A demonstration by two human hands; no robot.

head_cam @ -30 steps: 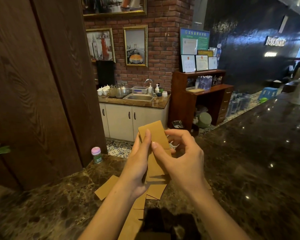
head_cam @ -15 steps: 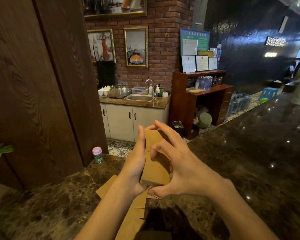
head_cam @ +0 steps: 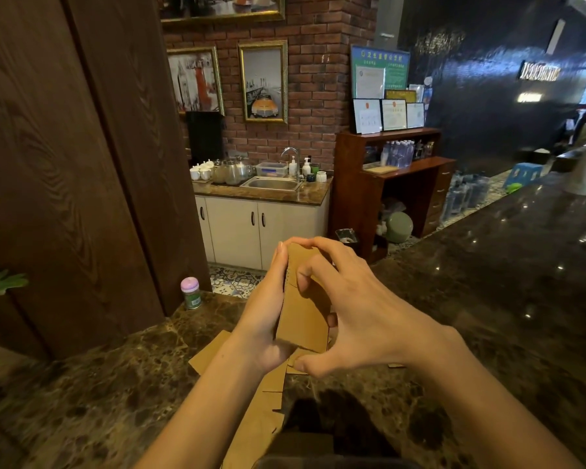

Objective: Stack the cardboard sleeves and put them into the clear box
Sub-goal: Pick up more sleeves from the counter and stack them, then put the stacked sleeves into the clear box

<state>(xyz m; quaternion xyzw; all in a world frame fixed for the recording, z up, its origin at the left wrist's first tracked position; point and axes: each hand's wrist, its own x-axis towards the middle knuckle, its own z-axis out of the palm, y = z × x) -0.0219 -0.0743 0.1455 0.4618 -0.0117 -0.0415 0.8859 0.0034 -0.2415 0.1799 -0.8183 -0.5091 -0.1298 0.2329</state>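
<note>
A small stack of flat brown cardboard sleeves (head_cam: 303,316) stands on end above the dark marble counter (head_cam: 487,299), held between both hands. My left hand (head_cam: 266,309) presses its left side, fingers straight up along the edge. My right hand (head_cam: 356,306) spans it from the right, fingers over the top end and thumb under the bottom end. More loose sleeves (head_cam: 210,350) lie flat on the counter beneath my hands and trail toward me (head_cam: 261,421). No clear box is in sight.
A small jar with a pink lid (head_cam: 191,292) stands at the counter's far edge by a dark wooden pillar (head_cam: 82,164). A green leaf (head_cam: 0,282) pokes in at left. Beyond the counter are a sink cabinet (head_cam: 261,218) and a wooden shelf (head_cam: 396,184).
One second ago the sleeves were fanned out, one raised above the others. Both hands have pushed them together into one squared stack, the right hand now clamping top and bottom ends.
</note>
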